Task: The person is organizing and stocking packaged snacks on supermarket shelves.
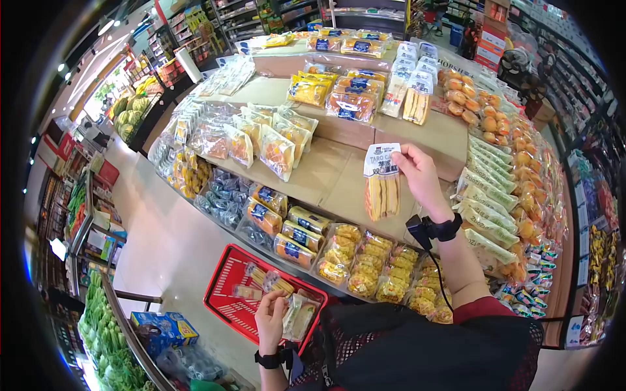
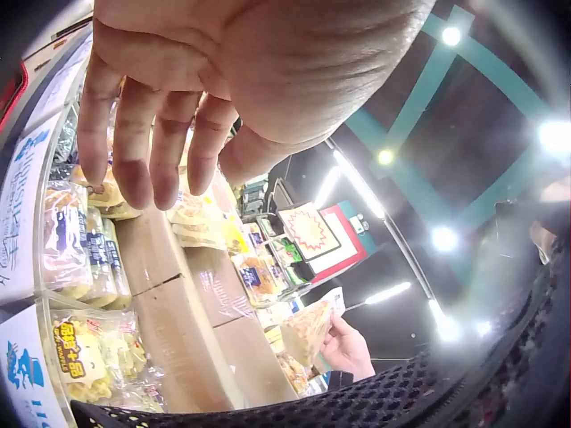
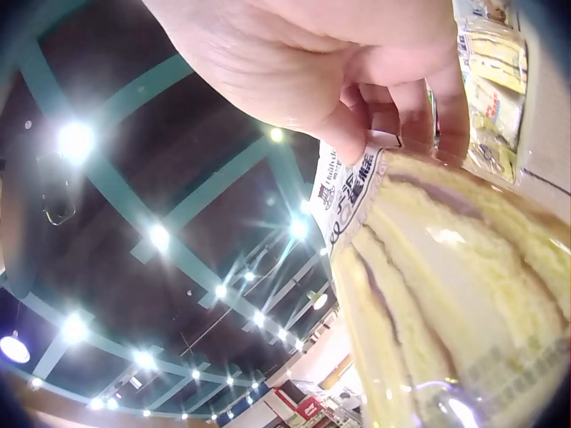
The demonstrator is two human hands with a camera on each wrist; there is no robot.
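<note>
- The right hand (image 1: 420, 173) pinched the taro cake pack (image 1: 382, 189) by its top label, so the pack hung upright with its print readable, over the table (image 1: 326, 176).
- The left hand (image 1: 270, 319), relaxed and empty, hovered over the red basket (image 1: 225, 287), at 7 o'clock from the pack.

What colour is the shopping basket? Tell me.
The basket is red; head view shows it best.

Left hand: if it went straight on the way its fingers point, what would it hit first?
The left hand would most likely meet the packets in the red basket, which lie just beyond its fingertips. Depth is unclear in the head view, so the hand may be well above them.
</note>
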